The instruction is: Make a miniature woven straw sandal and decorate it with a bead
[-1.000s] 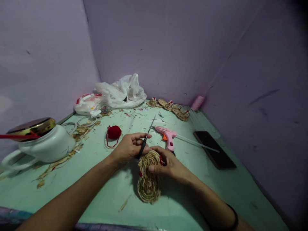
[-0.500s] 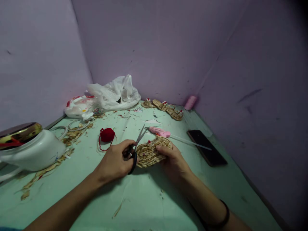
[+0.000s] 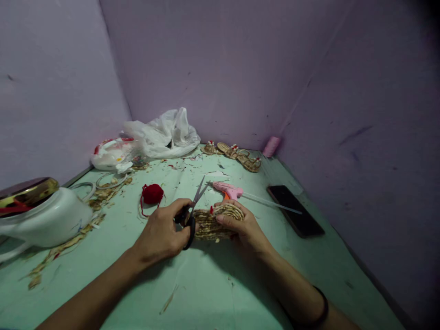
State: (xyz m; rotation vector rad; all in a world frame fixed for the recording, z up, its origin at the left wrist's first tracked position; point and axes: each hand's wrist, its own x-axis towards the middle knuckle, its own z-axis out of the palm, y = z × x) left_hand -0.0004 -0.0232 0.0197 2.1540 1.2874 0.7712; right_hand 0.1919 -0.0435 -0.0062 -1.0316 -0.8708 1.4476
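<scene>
My left hand (image 3: pixel 168 229) has its fingers in the black handles of a pair of scissors (image 3: pixel 197 195), whose blades are slightly apart and point up and away. My right hand (image 3: pixel 245 229) grips a braided straw piece (image 3: pixel 211 224), thumb on top, other fingers mostly hidden behind it. A small red bit shows at the piece's upper edge. The straw piece sits right beside the scissors' handles. Just beyond it lies a pink glue gun (image 3: pixel 228 189) with a long clear stick. A red yarn ball (image 3: pixel 153 194) rests left of the scissors.
A dark phone (image 3: pixel 295 211) lies at the right. Small straw sandals (image 3: pixel 249 161) and a pink spool (image 3: pixel 272 146) are by the back wall. White plastic bags (image 3: pixel 170 135) sit back left. A white pot-like container (image 3: pixel 51 220) stands at the left among dry scraps.
The straw piece has tilted, so its flat face shows less and its edge more. My right hand has turned with it. More of the glue gun's orange part shows. The scissors stay nearly in place.
</scene>
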